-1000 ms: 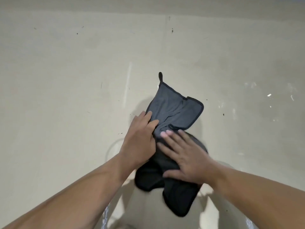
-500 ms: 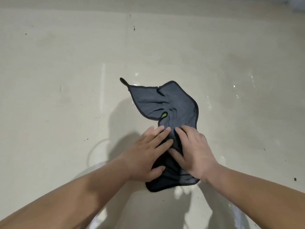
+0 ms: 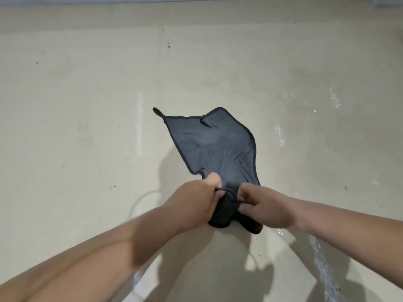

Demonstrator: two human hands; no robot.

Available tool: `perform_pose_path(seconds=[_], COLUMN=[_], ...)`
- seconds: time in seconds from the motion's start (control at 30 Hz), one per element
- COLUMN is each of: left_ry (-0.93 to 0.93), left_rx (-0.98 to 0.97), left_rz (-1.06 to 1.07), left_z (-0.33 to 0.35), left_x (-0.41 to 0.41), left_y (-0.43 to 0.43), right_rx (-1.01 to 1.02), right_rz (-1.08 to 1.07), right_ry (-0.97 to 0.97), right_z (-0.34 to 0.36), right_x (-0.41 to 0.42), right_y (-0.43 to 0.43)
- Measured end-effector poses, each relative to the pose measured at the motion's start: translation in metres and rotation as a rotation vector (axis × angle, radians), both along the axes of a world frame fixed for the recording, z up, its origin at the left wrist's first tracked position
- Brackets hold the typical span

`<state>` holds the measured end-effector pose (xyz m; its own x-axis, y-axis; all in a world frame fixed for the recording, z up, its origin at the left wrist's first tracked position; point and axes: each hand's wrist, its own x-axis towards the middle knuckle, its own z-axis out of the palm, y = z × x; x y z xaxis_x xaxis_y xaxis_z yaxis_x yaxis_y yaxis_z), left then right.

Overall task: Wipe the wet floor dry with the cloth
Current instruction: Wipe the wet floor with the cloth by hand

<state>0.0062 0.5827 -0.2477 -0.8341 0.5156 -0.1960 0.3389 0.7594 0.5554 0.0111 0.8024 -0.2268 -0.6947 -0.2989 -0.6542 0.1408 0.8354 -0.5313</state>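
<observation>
Both grips holding cloth (image 3: pixel 213 144): left hand (image 3: pixel 194 203), right hand (image 3: pixel 261 205) clench bunched near end, side by side. Rest spread on floor (image 3: pixel 87 105), long axis pointing away from person. Wet streak (image 3: pixel 320 264) nearer right hand.

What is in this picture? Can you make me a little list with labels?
cloth: dark grey cloth, far part spread on the floor, near part bunched up
loop: small hanging loop at the far left corner of the cloth
left hand: left hand grips the bunched near end
right hand: right hand grips the same bunch, right beside the left
floor: pale beige floor with small dark specks
water: shiny wet streak on the near right, not under the cloth
</observation>
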Motion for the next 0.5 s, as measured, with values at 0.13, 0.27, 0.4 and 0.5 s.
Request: perform_pose_path(seconds=[0.13, 0.27, 0.4, 0.5], left_ry=[-0.049, 0.145, 0.068, -0.055], left_rx=[0.239, 0.159, -0.211, -0.389], left_rz=[0.266, 0.514, 0.32, 0.166], left_z=[0.023, 0.024, 0.002, -0.019], left_x=[-0.031, -0.078, -0.088, -0.097], left_y=[-0.007, -0.004, 0.013, 0.029], right_rx=[-0.178, -0.104, -0.011, 0.179], right_rz=[-0.384, -0.702, -0.643, -0.423], right_ry=[0.187, 0.492, 0.348, 0.297], right_z=[0.028, 0.022, 0.009, -0.002], right_x=[-0.043, -0.076, -0.066, -0.038], right_y=[0.008, 0.013, 0.028, 0.046])
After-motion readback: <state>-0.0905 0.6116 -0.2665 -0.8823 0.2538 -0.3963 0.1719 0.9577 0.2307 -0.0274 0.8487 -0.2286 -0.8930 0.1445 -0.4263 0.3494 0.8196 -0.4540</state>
